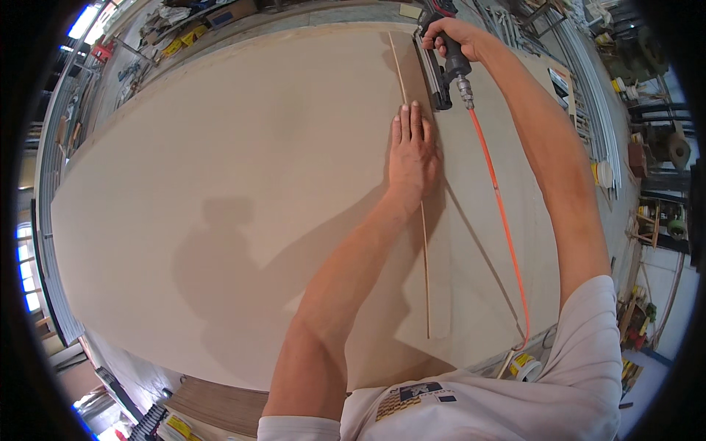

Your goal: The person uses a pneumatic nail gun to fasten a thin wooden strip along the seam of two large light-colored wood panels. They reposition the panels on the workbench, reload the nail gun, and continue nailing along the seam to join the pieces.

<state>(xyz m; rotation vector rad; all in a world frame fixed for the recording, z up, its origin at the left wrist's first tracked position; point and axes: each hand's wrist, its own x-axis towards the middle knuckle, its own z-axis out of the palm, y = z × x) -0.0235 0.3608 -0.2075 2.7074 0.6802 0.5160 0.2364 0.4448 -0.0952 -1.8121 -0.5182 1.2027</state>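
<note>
Pressing a thin strip [426, 279] flat, gripping a nail gun [457, 62]

Cannot make out the nose of the tool, with its head cut off by the view's upper edge and its handle partly covered by fingers; cannot tell of any contact between nose and strip. Losing sight, too, of the strip's middle stretch under the left hand [414, 158], and of the thumb, dim in shadow. Laid flat, fingers straight and close together, pointing toward the far edge of the smooth, pale panel [220, 132]. Curled, with the right hand [454, 34], around the black handle, above a metal coupling [465, 90] and a slim orange hose [501, 213]. Running lengthwise, nearer the panel's right edge than its left, from near the far edge to short of the near one: narrow, straight, wood-coloured, alongside a flat, pale band [440, 294].
</note>
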